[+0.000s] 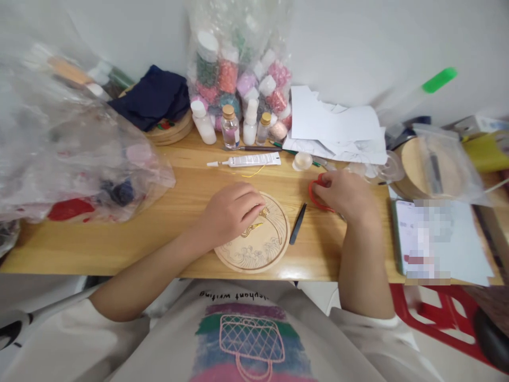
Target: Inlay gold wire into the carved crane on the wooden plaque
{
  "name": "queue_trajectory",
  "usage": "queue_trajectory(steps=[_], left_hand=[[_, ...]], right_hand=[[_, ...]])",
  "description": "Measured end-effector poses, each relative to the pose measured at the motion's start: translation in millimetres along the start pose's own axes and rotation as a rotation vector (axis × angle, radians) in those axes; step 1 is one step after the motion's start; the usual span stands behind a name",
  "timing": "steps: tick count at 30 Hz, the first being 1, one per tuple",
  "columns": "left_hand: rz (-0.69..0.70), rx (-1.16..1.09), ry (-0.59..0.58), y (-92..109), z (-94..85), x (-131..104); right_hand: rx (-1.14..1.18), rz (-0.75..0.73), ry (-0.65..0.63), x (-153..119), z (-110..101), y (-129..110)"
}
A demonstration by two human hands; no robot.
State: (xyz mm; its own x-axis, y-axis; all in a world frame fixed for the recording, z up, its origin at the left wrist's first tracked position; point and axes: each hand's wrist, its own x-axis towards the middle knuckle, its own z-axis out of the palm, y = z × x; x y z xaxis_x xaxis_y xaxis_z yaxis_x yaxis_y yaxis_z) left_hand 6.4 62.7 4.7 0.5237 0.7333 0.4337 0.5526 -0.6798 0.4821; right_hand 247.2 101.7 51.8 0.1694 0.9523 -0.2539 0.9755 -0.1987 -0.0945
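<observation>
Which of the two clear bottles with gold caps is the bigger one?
The left clear bottle: it's visibly taller and wider than the right clear bottle.

Craft workspace, wooden table (pixel 175 201), bottles (pixel 230 127), tweezers (pixel 298 224)

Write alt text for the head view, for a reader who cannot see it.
A person's left hand is over a round wooden board with drawn waves and gold strands; the right hand touches red-handled scissors. Black tweezers lie between board and scissors. Behind are a white tube, small bottles and a clear bag of colourful jars.
</observation>
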Motion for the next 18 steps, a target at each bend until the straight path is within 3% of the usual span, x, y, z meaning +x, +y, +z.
queue_trajectory(steps=[8,14,18], left_hand=[[0.094,0.077,-0.056,-2.8,1.3,0.9],[0.133,0.099,-0.046,-1.9,1.0,1.2],[0.169,0.115,-0.022,-0.6,-0.7,2.4]], right_hand=[[0.058,0.088,0.066,0.6,4.1,5.7],[0.187,-0.002,0.208,0.5,9.9,-0.9],[0.227,-0.020,0.166,0.2,10.7,-2.5]])
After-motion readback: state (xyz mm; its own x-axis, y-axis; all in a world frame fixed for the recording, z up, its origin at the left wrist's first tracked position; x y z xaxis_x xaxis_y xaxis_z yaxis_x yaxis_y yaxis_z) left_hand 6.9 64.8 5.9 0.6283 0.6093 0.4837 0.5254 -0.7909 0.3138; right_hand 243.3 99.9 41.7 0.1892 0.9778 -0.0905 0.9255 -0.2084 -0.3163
